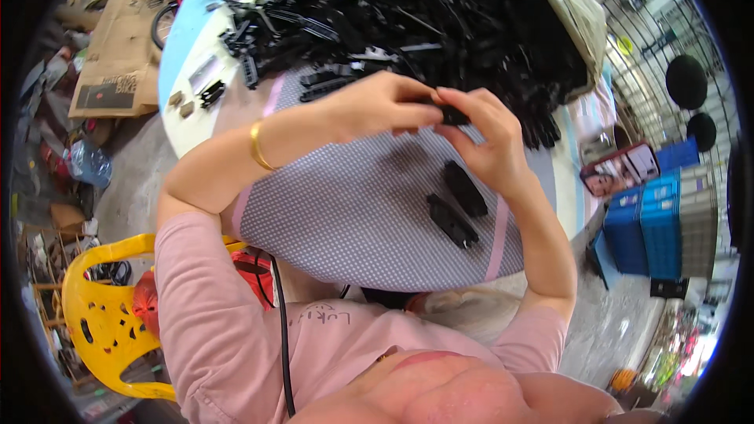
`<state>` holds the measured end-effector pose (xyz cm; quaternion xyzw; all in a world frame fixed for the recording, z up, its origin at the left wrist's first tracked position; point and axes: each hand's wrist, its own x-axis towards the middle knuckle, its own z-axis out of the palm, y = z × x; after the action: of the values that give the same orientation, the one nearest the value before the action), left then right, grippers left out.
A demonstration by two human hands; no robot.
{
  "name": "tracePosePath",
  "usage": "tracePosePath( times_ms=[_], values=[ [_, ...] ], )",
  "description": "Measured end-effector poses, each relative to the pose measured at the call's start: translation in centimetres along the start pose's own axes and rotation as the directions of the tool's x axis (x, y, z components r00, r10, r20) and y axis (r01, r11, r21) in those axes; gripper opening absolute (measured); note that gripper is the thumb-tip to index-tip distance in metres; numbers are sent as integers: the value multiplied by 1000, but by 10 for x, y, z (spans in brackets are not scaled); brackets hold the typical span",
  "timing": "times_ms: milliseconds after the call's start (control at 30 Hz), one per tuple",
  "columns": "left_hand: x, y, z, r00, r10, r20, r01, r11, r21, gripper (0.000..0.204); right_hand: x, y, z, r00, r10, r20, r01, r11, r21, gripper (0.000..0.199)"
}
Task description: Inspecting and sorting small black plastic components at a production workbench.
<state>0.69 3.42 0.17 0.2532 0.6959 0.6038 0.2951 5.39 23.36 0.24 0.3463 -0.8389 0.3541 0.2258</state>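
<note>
Black plastic part [452,115] pinched between fingertips of left hand [377,106] and right hand [487,141], above checkered cloth [353,212]. Two finished pieces [457,202] lie on cloth, below hands. Better hold part level, press ends evenly.

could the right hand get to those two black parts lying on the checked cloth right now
Probably yes. The two black parts lie bare on the checked cloth just below the right hand, nothing between them. But both hands pinch a small black piece.
</note>
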Motion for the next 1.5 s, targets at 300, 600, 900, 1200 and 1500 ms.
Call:
tracePosePath(
  times_ms=[300, 600, 900, 1200, 1500],
  values=[
    [-7, 3, 4, 960, 276, 45, -263, 840, 474, 44, -2, -15, -1, 998, 54, 13, -52, 995, -87, 54],
    [-2, -16, 11, 873, 474, 116, -445, 676, 587, 24, -6, -17, -4, 939, 263, 224, -246, 964, -98, 44],
    [-7, -14, 10, 831, 553, 58, -474, 651, 593, 29, -9, -2, -1, 963, 217, 161, -200, 973, -112, 29],
    [-13, -32, 44, 826, 524, 210, -524, 576, 627, 31, -15, 41, -35, 878, 431, -208, -455, 887, -80, 28],
    [-30, -3, 20, 831, 481, 278, -502, 435, 748, 45, -2, 62, -19, 981, 138, -135, -192, 765, -614, 40]
  ],
)
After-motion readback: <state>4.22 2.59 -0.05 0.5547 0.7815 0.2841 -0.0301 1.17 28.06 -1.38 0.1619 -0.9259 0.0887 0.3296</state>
